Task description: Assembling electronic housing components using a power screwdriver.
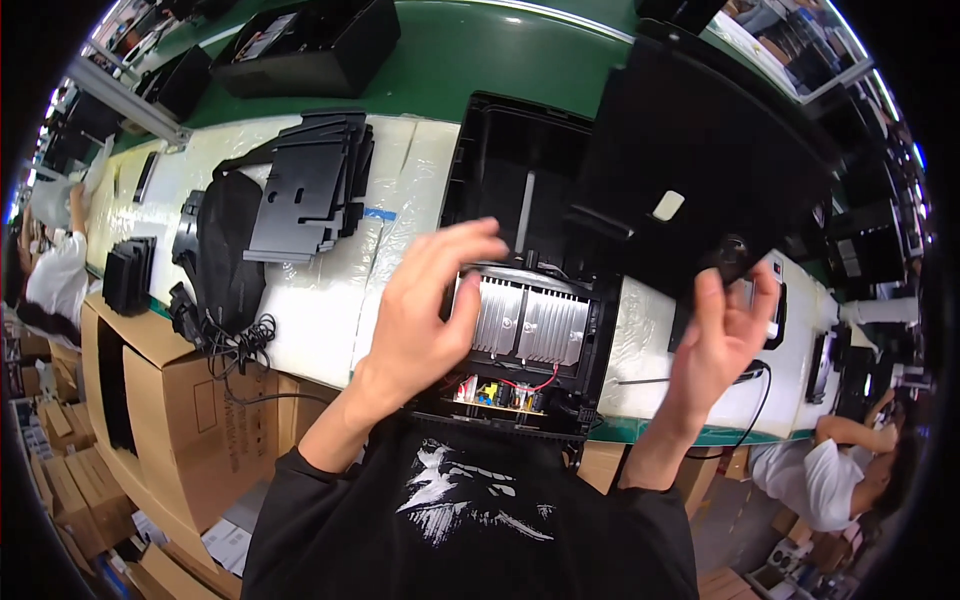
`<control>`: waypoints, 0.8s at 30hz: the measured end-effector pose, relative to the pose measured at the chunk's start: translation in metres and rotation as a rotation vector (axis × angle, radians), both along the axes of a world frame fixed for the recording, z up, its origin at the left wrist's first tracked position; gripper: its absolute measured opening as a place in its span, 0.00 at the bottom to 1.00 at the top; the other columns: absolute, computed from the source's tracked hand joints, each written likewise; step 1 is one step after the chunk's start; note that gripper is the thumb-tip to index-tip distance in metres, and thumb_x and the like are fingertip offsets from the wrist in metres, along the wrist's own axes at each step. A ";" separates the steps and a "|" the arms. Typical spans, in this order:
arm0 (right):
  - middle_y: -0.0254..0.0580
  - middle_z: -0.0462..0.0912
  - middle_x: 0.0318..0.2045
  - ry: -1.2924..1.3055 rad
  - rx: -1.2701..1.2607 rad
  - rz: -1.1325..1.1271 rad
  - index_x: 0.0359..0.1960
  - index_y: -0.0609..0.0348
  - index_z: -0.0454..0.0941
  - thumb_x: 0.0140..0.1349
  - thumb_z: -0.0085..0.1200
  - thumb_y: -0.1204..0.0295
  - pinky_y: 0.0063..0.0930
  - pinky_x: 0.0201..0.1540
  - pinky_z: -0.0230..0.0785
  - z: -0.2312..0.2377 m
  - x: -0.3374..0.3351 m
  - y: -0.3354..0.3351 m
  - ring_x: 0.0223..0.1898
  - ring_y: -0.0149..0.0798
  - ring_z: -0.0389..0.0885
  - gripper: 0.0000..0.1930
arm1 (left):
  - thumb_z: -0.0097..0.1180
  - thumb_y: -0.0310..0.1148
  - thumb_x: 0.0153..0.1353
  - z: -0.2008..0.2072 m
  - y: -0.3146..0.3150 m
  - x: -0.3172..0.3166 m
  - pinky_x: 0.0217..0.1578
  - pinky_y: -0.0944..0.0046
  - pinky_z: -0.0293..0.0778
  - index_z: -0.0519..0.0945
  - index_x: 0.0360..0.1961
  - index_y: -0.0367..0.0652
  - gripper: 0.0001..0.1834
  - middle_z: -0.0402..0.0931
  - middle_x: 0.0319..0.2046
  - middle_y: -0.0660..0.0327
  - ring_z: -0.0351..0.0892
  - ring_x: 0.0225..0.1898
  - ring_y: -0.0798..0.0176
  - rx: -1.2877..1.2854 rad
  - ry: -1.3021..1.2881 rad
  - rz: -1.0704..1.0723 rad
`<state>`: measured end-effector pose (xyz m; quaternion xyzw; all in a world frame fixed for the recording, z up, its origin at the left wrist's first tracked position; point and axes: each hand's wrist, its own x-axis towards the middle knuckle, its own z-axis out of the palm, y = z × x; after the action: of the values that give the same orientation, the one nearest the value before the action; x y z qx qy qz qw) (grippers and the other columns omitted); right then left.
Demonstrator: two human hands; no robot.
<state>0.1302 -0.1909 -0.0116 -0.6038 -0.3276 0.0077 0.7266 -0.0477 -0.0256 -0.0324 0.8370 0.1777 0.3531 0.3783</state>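
Note:
An opened black housing (598, 350) lies in front of me. Ribbed silver heat sinks (553, 328) sit inside it, with red wires and a small circuit board (497, 394) nearest my body. My left hand (420, 305) hovers over the housing's left side, fingers stretched and thumb apart, holding nothing I can see. To the right, my right hand (725, 345) is raised with half-curled fingers apart. A dark round thing (735, 256) shows just beyond its fingertips; whether they touch it is unclear. Beyond that hand is a large black panel (690, 130) with a pale oval patch.
Stacked dark grey plates (310, 190) lie left on the wrapped table, beside a black bag (228, 245) and a coiled cable (245, 340). A black box (305, 50) stands at the back. Cardboard cartons (215, 430) stand lower left. Other people sit at both sides.

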 end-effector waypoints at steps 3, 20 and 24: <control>0.41 0.78 0.41 -0.252 -0.081 -0.042 0.50 0.64 0.71 0.58 0.53 0.82 0.15 0.44 0.65 0.014 0.017 0.012 0.40 0.26 0.75 0.17 | 0.46 0.18 0.51 -0.014 0.013 -0.002 0.54 0.56 0.62 0.69 0.52 0.37 0.23 0.63 0.57 0.47 0.65 0.55 0.48 0.152 0.205 0.168; 0.41 0.81 0.32 -0.652 -0.551 0.080 0.44 0.63 0.77 0.54 0.54 0.83 0.19 0.34 0.65 0.014 0.014 0.046 0.30 0.30 0.76 0.14 | 0.42 0.19 0.57 -0.048 0.017 -0.001 0.59 0.60 0.59 0.64 0.59 0.36 0.25 0.67 0.56 0.49 0.65 0.59 0.50 -0.190 0.061 0.184; 0.42 0.79 0.25 -0.821 -0.474 0.114 0.41 0.64 0.77 0.51 0.54 0.86 0.23 0.27 0.64 0.012 0.016 0.049 0.24 0.35 0.74 0.14 | 0.42 0.19 0.57 -0.049 0.017 -0.001 0.59 0.61 0.59 0.64 0.59 0.37 0.25 0.67 0.56 0.49 0.65 0.59 0.51 -0.210 0.056 0.186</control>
<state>0.1462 -0.1419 0.0000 -0.6870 -0.6096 -0.1171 0.3777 -0.0491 -0.0091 -0.0818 0.7822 0.3010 0.3428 0.4244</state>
